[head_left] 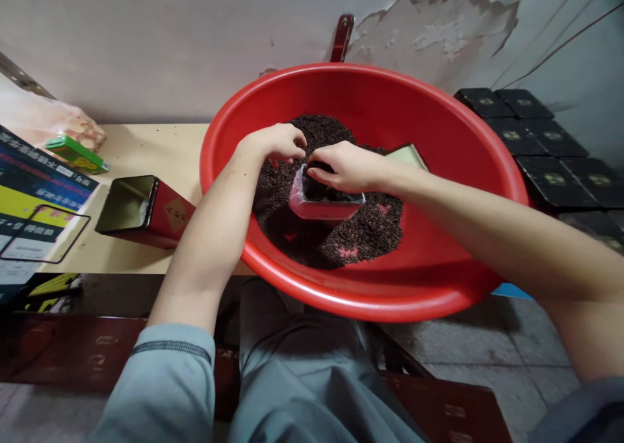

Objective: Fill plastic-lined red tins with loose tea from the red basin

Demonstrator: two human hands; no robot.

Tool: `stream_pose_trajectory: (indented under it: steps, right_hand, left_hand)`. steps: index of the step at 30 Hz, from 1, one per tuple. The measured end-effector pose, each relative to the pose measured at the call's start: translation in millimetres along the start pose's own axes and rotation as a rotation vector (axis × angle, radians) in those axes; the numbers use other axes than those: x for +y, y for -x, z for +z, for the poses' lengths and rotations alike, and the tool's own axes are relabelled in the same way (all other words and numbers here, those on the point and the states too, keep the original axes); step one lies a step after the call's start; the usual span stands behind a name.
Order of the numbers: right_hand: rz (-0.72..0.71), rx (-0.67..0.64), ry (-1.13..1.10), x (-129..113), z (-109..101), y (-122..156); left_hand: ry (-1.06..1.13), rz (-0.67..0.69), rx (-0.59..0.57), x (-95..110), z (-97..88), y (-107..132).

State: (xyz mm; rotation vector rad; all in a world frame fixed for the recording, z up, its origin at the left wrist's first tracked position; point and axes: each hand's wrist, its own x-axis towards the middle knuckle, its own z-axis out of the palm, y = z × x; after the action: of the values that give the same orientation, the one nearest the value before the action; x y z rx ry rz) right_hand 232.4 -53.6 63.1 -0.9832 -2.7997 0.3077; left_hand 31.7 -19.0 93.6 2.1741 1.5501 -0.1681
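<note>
A wide red plastic basin (468, 170) holds a spread of dark, dry loose tea leaves (322, 131). Among the leaves sits a small box-shaped container (326, 210) lined with a clear plastic bag (298, 193); dark leaves show inside its mouth. My right hand (347, 166) is over that mouth, fingers and thumb bent together at the bag's opening; what they grip is hidden. Just left of it, above the leaves, hovers my left hand (281, 143), its fingers loosely curled and a little apart, nothing visible in them. A pale flat-sided piece (408, 157) lies behind my right wrist.
On the wooden table (146, 134), an open red tin (166, 212) lies on its side left of the basin. Farther left are a green box (77, 154), printed packaging (39, 202) and a black rectangular frame (61, 261). Several black-topped tins (556, 138) stand in rows at right.
</note>
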Motion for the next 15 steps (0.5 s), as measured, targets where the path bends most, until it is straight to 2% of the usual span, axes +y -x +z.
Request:
stream_pose_trajectory:
  steps: [6, 11, 13, 15]
  right_hand:
    - [-0.079, -0.001, -0.018, 13, 6, 4]
    - [-0.109, 0.028, -0.052, 11, 2, 10]
    - [-0.084, 0.072, -0.054, 12, -6, 21]
    - [0.019, 0.149, -0.024, 20, -15, 41]
  left_hand:
    - [0.007, 0.0, 0.004, 3, -2.1, 4]
    - [0.007, 0.003, -0.005, 2, 0.3, 0]
    - [0.016, 0.002, 0.0, 0, 1.6, -2]
    - [0.03, 0.002, 0.008, -3, 2.4, -4]
